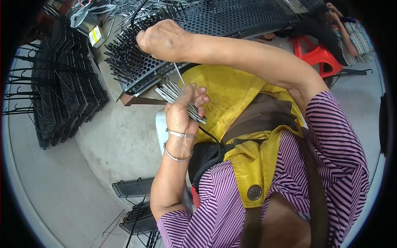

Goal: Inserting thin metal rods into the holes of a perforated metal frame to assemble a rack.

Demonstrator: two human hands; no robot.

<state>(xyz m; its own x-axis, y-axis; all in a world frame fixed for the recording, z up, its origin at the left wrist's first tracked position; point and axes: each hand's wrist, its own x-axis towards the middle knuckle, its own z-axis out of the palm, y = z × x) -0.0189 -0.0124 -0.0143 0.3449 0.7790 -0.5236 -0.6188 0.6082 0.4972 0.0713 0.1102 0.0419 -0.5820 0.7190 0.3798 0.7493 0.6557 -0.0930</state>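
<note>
In the middle of the view, my left hand [184, 105] is closed round a bundle of thin silvery metal rods [168, 91]. One rod sticks up past the thumb toward my other wrist. Farther off, my right hand [163, 40] is a closed fist over the left part of a black perforated rack [219, 20]. Whatever is in its fingers is hidden. Rows of upright black pegs [124, 58] stand in the rack beside and below that fist.
Loose metal rods [124, 10] lie heaped behind the pegs. A metal can [84, 20] and a small yellow-and-white box [96, 37] stand at the far left. Stacked black racks [62, 82] hang at left. At far right, another person [351, 35] is near a red stool [318, 56].
</note>
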